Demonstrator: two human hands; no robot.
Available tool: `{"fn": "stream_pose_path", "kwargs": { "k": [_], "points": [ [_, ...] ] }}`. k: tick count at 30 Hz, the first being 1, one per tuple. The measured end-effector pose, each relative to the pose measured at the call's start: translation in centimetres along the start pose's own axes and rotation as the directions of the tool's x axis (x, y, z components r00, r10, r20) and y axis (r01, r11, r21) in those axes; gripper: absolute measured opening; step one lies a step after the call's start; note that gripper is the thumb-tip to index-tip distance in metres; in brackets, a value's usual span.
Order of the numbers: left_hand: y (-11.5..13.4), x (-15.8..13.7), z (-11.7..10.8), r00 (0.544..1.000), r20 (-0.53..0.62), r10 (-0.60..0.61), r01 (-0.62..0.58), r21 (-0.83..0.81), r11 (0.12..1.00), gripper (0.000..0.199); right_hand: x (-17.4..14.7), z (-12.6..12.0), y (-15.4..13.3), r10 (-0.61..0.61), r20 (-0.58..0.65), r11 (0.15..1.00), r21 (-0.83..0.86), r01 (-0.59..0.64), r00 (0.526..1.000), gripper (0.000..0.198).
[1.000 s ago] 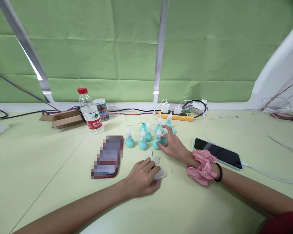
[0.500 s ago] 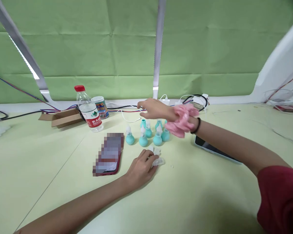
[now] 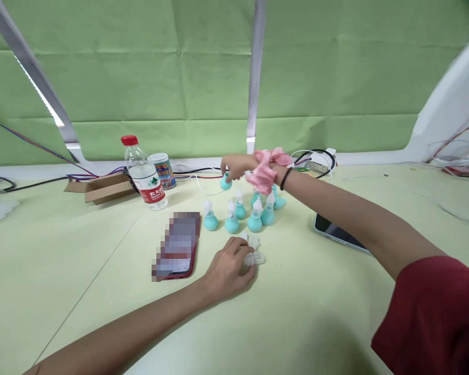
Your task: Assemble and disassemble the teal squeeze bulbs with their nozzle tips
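Head view: pale green table (image 3: 316, 312) under both grips; right hand (image 3: 237, 165) at the far side, fingers drawn in narrow, left hand (image 3: 230, 264) nearer the wearer, loosely curled. White-tipped teal bulbs (image 3: 232, 224) stand between the two grips, while a lone teal bulb (image 3: 225, 182) is held by its top, just under the right fingers. Clear plastic piece (image 3: 257, 258) at the left fingers, partly hidden; cannot tell whether gripped or merely touched.

The right fingers (image 3: 224, 165) partly hide the teal bulb (image 3: 225, 183); blur covers most of the red-cased phone (image 3: 180, 242).
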State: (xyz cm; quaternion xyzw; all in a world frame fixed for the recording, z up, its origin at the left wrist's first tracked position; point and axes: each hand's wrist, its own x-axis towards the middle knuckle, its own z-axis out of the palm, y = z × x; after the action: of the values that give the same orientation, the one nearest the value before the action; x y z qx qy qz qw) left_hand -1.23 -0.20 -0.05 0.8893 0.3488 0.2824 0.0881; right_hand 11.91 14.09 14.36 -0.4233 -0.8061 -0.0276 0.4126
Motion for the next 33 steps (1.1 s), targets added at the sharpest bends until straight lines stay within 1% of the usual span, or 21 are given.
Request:
{"fn": "stream_pose_path", "kwargs": {
  "k": [1,3,4,5,7,8,10,12,13,15,16,17,18,19,21,23,26,27,30,33],
  "points": [
    [0.0,0.0,0.0,1.0,-0.007,0.006,-0.006,0.003,1.0,0.023,0.7,-0.8,-0.3,-0.024,0.076,1.0,-0.011,0.025,0.997,0.031],
    [-0.1,0.0,0.1,0.999,-0.029,0.03,-0.029,0.015,0.999,0.021,1.4,-3.1,-1.3,-0.11,0.23,0.991,-0.042,0.123,0.967,0.022],
    [-0.1,0.0,0.1,0.998,-0.048,0.045,-0.044,0.024,0.999,0.02,1.3,-4.5,-1.9,-0.158,0.263,0.983,-0.053,0.177,0.952,0.017],
    [-0.1,0.1,0.1,0.995,-0.074,0.063,-0.061,0.033,0.998,0.019,0.7,-6.0,-2.6,-0.203,0.269,0.972,-0.061,0.228,0.942,0.015],
    [0.0,0.0,0.1,0.986,-0.14,0.094,-0.089,0.044,0.995,0.017,-1.8,-9.0,-3.9,-0.265,0.219,0.956,-0.07,0.286,0.939,0.015],
    [0.1,0.0,0.1,0.979,-0.174,0.105,-0.099,0.042,0.994,0.017,-3.6,-10.1,-4.3,-0.283,0.232,0.952,-0.049,0.301,0.931,0.015],
    [0.2,-0.1,0.1,0.97,-0.216,0.109,-0.106,0.023,0.994,0.017,-7.7,-11.3,-4.2,-0.27,0.247,0.96,-0.011,0.281,0.931,0.013],
    [0.2,-0.3,0.2,0.973,-0.213,0.093,-0.096,-0.005,0.995,0.018,-11.7,-10.6,-3.0,-0.179,0.26,0.983,0.002,0.185,0.949,0.013],
    [0.1,-0.3,0.2,0.977,-0.2,0.078,-0.082,-0.015,0.996,0.02,-13.5,-9.6,-2.1,-0.097,0.324,0.994,-0.005,0.105,0.941,0.011],
    [0.0,-0.4,0.3,0.983,-0.177,0.037,-0.043,-0.029,0.999,0.023,-16.5,-7.1,0.0,0.067,0.449,0.997,-0.053,-0.048,0.891,0.012],
    [-0.1,-0.4,0.3,0.985,-0.172,0.015,-0.021,-0.036,0.999,0.024,-17.7,-5.7,0.9,0.134,0.482,0.991,-0.047,-0.127,0.866,0.014],
    [-0.1,-0.4,0.4,0.985,-0.17,-0.007,-0.001,-0.047,0.999,0.025,-18.8,-4.5,1.8,0.194,0.478,0.978,-0.028,-0.206,0.857,0.018],
    [-0.2,-0.3,0.4,0.984,-0.174,-0.029,0.018,-0.062,0.998,0.024,-19.6,-3.5,2.4,0.22,0.465,0.968,0.001,-0.25,0.857,0.02],
    [-0.2,-0.2,0.3,0.983,-0.179,-0.051,0.036,-0.084,0.996,0.022,-20.3,-2.7,2.8,0.222,0.438,0.966,0.02,-0.257,0.871,0.023],
    [-0.2,-0.1,0.2,0.976,-0.189,-0.105,0.078,-0.146,0.986,0.018,-21.3,-1.8,3.2,0.205,0.337,0.973,0.03,-0.228,0.919,0.03],
    [-0.2,0.1,0.0,0.962,-0.209,-0.174,0.123,-0.233,0.965,0.015,-21.7,-1.6,3.0,0.172,0.234,0.983,0.023,-0.183,0.957,0.028],
    [-0.1,0.4,-0.3,0.942,-0.24,-0.234,0.143,-0.342,0.929,0.013,-21.8,-1.6,1.8,0.088,0.115,0.992,0.076,-0.097,0.989,0.021],
    [-0.1,0.4,-0.4,0.941,-0.246,-0.232,0.134,-0.359,0.924,0.012,-21.7,-1.5,1.3,0.049,0.099,0.991,0.117,-0.06,0.994,0.022],
    [0.2,0.4,-0.5,0.943,-0.236,-0.234,0.123,-0.408,0.905,0.011,-21.6,-1.2,-0.5,-0.065,0.145,0.967,0.253,0.027,0.987,0.032],
    [0.9,0.3,-0.8,0.934,-0.224,-0.279,0.141,-0.487,0.862,0.022,-21.5,-0.7,-1.7,-0.135,0.133,0.949,0.301,0.09,0.982,0.035]
  ]
}}
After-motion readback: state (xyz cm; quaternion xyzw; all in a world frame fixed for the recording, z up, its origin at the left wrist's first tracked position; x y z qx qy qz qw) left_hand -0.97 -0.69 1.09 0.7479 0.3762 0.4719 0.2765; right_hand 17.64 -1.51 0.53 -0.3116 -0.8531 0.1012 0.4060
